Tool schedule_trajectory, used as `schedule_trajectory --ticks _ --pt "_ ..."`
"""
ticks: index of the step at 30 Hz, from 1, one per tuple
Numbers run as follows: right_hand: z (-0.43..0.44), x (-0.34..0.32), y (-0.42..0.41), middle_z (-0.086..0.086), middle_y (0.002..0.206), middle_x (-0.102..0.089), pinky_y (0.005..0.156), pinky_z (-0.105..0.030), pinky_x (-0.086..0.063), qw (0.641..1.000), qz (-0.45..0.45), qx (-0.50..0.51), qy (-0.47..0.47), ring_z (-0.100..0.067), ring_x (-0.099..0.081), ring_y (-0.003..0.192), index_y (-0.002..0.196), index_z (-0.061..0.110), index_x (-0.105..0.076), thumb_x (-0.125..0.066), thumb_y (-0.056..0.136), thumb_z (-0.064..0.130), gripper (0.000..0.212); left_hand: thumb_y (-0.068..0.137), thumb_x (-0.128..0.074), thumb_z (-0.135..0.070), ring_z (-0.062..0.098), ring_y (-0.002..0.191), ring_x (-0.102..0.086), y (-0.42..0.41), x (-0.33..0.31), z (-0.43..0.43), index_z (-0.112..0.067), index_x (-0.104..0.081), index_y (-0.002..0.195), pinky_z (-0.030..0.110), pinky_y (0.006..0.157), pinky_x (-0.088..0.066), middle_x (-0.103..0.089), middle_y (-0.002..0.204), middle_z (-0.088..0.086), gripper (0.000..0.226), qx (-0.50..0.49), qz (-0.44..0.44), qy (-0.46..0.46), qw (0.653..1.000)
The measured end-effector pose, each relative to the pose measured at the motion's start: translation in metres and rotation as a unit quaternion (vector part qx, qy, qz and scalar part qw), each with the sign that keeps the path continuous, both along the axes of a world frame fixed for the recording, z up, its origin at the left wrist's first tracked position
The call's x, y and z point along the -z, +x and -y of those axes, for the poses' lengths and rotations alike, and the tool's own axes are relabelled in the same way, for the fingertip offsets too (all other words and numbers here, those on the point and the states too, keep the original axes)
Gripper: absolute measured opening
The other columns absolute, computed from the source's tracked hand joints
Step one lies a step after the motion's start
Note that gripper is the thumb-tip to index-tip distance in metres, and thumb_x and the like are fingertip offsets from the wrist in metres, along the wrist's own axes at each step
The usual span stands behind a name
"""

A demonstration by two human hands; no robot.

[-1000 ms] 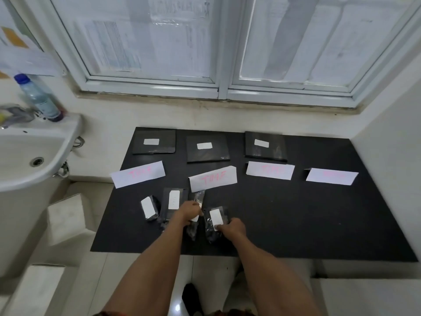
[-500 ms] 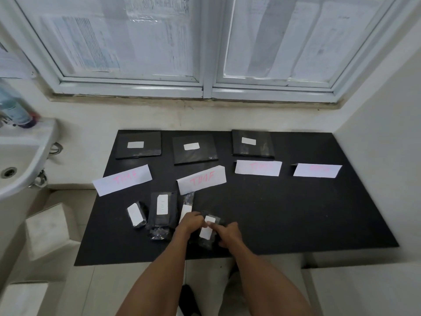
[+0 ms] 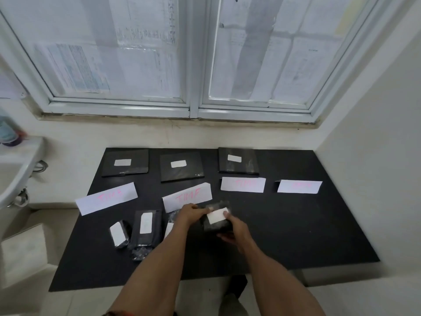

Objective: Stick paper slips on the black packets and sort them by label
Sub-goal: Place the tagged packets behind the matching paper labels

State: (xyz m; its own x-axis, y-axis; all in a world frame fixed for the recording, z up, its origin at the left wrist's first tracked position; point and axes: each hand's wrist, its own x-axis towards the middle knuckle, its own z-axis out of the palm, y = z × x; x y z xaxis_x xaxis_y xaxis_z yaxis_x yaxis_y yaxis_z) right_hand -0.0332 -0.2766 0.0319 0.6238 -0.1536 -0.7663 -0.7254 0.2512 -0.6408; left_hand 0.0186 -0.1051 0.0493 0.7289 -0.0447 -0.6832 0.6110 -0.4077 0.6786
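Below a papered-over window (image 3: 191,53), we look down from the head camera on a black counter (image 3: 296,236) set against a pale wall, a white sink (image 3: 16,169) at its left.

Along the far edge we see three flat black packets, each with a small white slip: a left one (image 3: 125,163), a middle one (image 3: 181,166) and a right one (image 3: 238,160). In front of them lie four white label sheets with pink lettering: the first (image 3: 106,198), the second (image 3: 187,196), the third (image 3: 242,184) and the fourth (image 3: 299,186), which has no packet behind it. The lettering on the two right ones is too faint to read.

Nearer to us, left of the arms, lie a small wrapped packet (image 3: 120,233) and a long packet (image 3: 147,229), each bearing a slip; another packet (image 3: 171,221) is partly hidden behind the left forearm.

Both hands close on one black packet (image 3: 216,223) raised just off the counter near the second sheet. The left hand (image 3: 190,213) pinches its upper left edge, while the right hand (image 3: 234,231) cups it from below, thumb pressed on the paper slip (image 3: 217,215) on its face.
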Motion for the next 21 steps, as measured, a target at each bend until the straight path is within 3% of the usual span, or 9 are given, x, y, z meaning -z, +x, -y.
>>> schedule_trajectory --ticks 2,5,8,10,14,18,21 --pt "0.016 -0.012 0.016 -0.013 0.105 -0.064 0.066 -0.037 -0.058 1.0 0.018 0.021 -0.004 -0.032 -0.066 0.091 0.101 0.015 -0.06 -0.069 0.083 0.038 0.03 0.074 -0.079 -0.038 0.03 0.107 -0.059 0.01 -0.01 0.017 -0.015 -0.056 0.125 0.043 0.081 -0.057 -0.057 0.127 0.01 0.06 -0.009 -0.051 -0.085 0.995" --pt "0.045 -0.027 0.039 -0.014 0.105 -0.065 0.066 -0.036 -0.057 0.999 0.014 0.024 -0.025 -0.034 -0.069 0.082 0.111 0.015 -0.059 -0.061 0.084 0.048 0.042 0.073 -0.082 -0.022 0.024 0.102 -0.063 0.028 -0.023 0.051 -0.016 -0.06 0.12 0.031 0.065 -0.058 -0.06 0.125 0.011 0.052 -0.023 -0.033 -0.132 0.99" --pt "0.082 -0.036 0.067 -0.014 0.102 -0.063 0.072 -0.043 -0.059 0.998 0.02 0.06 -0.022 -0.034 -0.066 0.088 0.111 0.015 -0.058 -0.063 0.082 0.054 0.048 0.071 -0.081 -0.012 0.026 0.105 -0.062 0.056 -0.032 0.094 -0.02 -0.057 0.114 0.034 0.071 -0.058 -0.06 0.121 0.01 0.05 -0.02 -0.026 -0.147 0.989" --pt "0.104 -0.042 0.083 -0.014 0.106 -0.061 0.069 -0.044 -0.059 0.995 0.025 0.088 -0.035 -0.033 -0.062 0.094 0.111 0.014 -0.058 -0.065 0.082 0.052 0.048 0.07 -0.079 -0.004 0.025 0.1 -0.061 0.073 -0.038 0.12 -0.023 -0.053 0.114 0.039 0.075 -0.058 -0.06 0.117 0.009 0.054 -0.007 -0.028 -0.165 0.986" --pt "0.183 -0.053 0.127 -0.009 0.097 -0.061 0.052 -0.034 -0.056 0.99 0.062 0.09 -0.087 -0.028 -0.061 0.088 0.101 0.015 -0.059 -0.062 0.083 0.055 0.044 0.069 -0.083 -0.023 0.021 0.1 -0.059 0.121 -0.047 0.203 -0.018 -0.051 0.112 0.04 0.074 -0.057 -0.058 0.112 0.005 0.054 0.003 0.0 -0.167 0.986" --pt "0.265 -0.061 0.176 -0.011 0.094 -0.065 0.059 -0.036 -0.059 0.982 0.072 0.03 -0.173 -0.022 -0.063 0.078 0.088 0.012 -0.061 -0.052 0.087 0.06 0.049 0.07 -0.084 -0.023 0.026 0.099 -0.062 0.173 -0.055 0.284 -0.01 -0.05 0.102 0.04 0.075 -0.057 -0.062 0.107 0.009 0.049 0.004 0.039 -0.134 0.99" --pt "0.322 -0.061 0.21 -0.019 0.106 -0.066 0.07 -0.039 -0.06 0.964 0.057 -0.011 -0.259 -0.03 -0.066 0.087 0.103 0.001 -0.065 -0.035 0.093 0.063 0.069 0.072 -0.082 -0.01 0.023 0.085 -0.064 0.205 -0.053 0.337 -0.009 -0.049 0.1 0.032 0.057 -0.057 -0.061 0.101 0.011 0.043 0.012 0.03 -0.146 0.989"
